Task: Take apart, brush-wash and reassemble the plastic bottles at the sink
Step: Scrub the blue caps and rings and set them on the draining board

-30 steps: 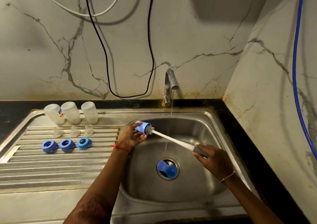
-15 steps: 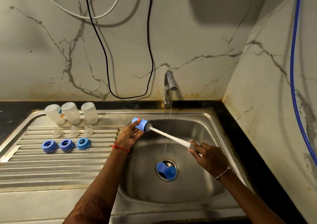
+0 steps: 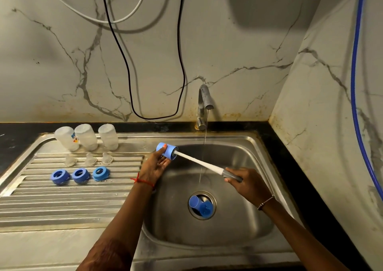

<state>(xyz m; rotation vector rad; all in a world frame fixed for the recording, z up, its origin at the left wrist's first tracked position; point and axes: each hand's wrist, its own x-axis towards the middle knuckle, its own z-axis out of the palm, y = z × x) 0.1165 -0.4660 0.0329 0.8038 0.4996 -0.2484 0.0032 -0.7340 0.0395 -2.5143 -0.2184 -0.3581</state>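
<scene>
A: What are we logging as changed over the last second?

B: The left hand [image 3: 155, 165] is carrying the blue cap [image 3: 166, 150] slightly closer to the sink's [image 3: 238, 229] left rim, and the brush [image 3: 199, 162] is following. Bristles that were showing at the cap's mouth are now sitting almost wholly inside. We are reading that as a scrubbing stroke going in, so this piece is mid-wash, not done.

A: Hands?

B: They are working well apart. The left fingertips are pinching the cap above the basin's back-left corner. The right hand [image 3: 248, 185] is wrapping around the brush's grey grip over the basin's right half.

A: Water?

B: The tap [image 3: 204, 100] at the back edge is running a thin stream of water [image 3: 205, 129] that is falling past the brush shaft, not onto the cap.

A: Containers?

B: The sink is holding a second cap [image 3: 200, 206], lying in the drain [image 3: 213, 197]. The draining board [image 3: 62, 204] is carrying three rows toward its back edge: three clear bottles [image 3: 86, 137], then three clear teats [image 3: 90, 159], then three blue rings [image 3: 81, 175]. We are seeing nothing inside the bottles, and cannot tell whether they are standing mouth-down.

A: Progress?

B: We are judging disassembly finished, the caps still in washing, and reassembly not yet begun.
</scene>
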